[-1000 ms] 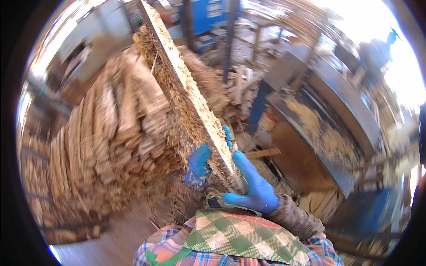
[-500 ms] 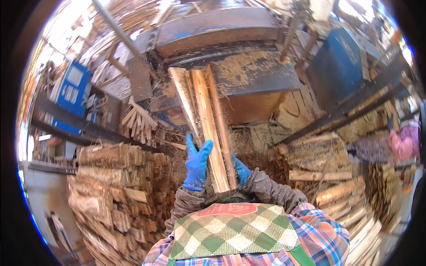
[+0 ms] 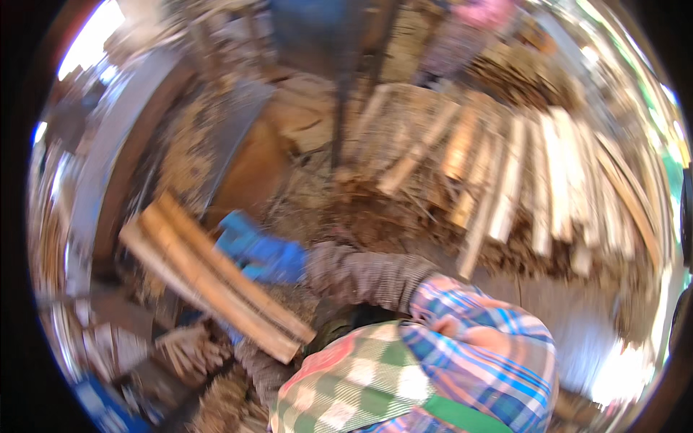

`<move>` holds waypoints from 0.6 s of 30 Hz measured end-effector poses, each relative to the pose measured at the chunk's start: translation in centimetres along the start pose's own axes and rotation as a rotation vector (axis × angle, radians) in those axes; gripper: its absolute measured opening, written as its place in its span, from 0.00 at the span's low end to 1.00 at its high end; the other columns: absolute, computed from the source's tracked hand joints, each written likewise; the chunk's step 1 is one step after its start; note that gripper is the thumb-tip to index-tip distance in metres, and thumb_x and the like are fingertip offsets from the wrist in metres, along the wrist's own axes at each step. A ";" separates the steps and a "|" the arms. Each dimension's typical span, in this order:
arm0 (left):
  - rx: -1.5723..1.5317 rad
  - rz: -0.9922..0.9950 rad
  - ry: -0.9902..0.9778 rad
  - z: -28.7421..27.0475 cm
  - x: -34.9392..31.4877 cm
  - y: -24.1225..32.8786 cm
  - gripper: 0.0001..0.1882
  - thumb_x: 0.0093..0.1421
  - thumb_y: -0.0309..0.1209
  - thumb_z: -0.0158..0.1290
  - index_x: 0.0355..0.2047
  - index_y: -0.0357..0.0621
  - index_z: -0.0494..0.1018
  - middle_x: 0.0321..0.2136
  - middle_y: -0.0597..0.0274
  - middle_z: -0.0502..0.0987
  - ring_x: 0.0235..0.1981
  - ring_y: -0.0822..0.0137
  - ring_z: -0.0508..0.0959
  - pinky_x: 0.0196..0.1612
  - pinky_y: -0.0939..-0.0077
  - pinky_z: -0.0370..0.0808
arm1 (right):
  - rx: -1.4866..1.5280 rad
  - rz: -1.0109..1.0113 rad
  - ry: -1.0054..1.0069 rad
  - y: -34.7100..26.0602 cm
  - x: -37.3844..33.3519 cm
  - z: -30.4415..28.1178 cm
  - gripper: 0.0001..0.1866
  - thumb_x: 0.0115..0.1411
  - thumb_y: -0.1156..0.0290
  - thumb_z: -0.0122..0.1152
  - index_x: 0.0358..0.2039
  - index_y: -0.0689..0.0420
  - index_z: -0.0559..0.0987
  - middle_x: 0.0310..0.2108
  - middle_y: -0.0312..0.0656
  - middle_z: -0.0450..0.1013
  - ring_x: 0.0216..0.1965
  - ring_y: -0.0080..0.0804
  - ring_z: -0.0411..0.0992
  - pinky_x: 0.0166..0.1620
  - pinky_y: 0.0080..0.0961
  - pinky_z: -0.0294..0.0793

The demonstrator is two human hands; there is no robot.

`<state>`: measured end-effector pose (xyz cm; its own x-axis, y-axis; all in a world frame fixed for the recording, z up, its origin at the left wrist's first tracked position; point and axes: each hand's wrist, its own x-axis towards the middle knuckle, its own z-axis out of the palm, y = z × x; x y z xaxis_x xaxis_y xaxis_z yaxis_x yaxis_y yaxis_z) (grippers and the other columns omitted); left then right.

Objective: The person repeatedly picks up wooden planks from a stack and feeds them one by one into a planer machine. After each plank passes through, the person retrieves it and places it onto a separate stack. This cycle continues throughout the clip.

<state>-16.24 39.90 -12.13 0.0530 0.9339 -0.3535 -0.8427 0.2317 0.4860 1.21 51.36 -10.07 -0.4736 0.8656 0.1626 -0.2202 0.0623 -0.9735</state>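
Several long, narrow wooden strips (image 3: 216,270) lie side by side as a bundle in front of me, tilted from upper left to lower right. My right hand (image 3: 263,249), in a blue glove, grips the bundle's right edge with its fingers bent against the wood. On the opposite side my left hand (image 3: 234,333), also blue-gloved, holds the strips from below. The wood covers most of that hand and its fingers. Both forearms are in brown knitted sleeves, and the whole picture is smeared by motion.
A stack of wooden strips (image 3: 538,180) extends along the right. At left stands a metal machine bed (image 3: 234,137) with sawdust on it. More wood pieces (image 3: 191,350) lie at lower left. A person in pink (image 3: 484,14) is at the far top.
My view has swung to the right, bringing the right-hand stack to the front and the machine to the left. The strips have come along in my hands, clear of the machine bed.
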 end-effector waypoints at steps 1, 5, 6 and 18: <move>0.005 -0.019 0.003 -0.5 -0.3 0.0 0.47 0.70 0.65 0.45 0.74 0.42 0.52 0.65 0.38 0.66 0.58 0.54 0.77 0.60 0.51 0.81 | -0.107 0.151 -0.197 -1.1 0.9 0.9 0.52 0.62 0.52 0.70 0.77 0.54 0.52 0.79 0.53 0.43 0.78 0.45 0.46 0.76 0.43 0.49; 0.032 -0.121 -0.029 -0.1 0.2 -1.2 0.48 0.69 0.65 0.45 0.75 0.41 0.51 0.66 0.38 0.64 0.60 0.53 0.76 0.60 0.51 0.81 | 0.046 0.187 -0.276 0.9 -0.9 0.2 0.52 0.63 0.44 0.69 0.77 0.54 0.55 0.77 0.57 0.48 0.77 0.48 0.48 0.76 0.43 0.49; 0.029 -0.106 -0.024 -0.3 0.1 -0.8 0.48 0.69 0.66 0.45 0.75 0.41 0.51 0.66 0.38 0.64 0.60 0.52 0.76 0.60 0.51 0.81 | 0.134 0.182 -0.201 1.8 -1.0 1.2 0.52 0.63 0.43 0.69 0.77 0.54 0.55 0.76 0.57 0.51 0.77 0.49 0.49 0.76 0.43 0.51; -0.116 -0.089 -0.053 -0.4 1.4 0.3 0.51 0.68 0.67 0.45 0.76 0.41 0.48 0.70 0.36 0.59 0.64 0.50 0.72 0.62 0.49 0.80 | -0.284 0.642 -0.233 -8.3 -2.6 -3.3 0.30 0.69 0.41 0.58 0.58 0.52 0.80 0.38 0.49 0.83 0.38 0.43 0.82 0.46 0.40 0.80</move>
<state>-16.68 41.16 -12.79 0.1556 0.9249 -0.3470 -0.8894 0.2840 0.3581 7.11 50.21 -2.97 -0.6106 0.6490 -0.4539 0.3756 -0.2672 -0.8874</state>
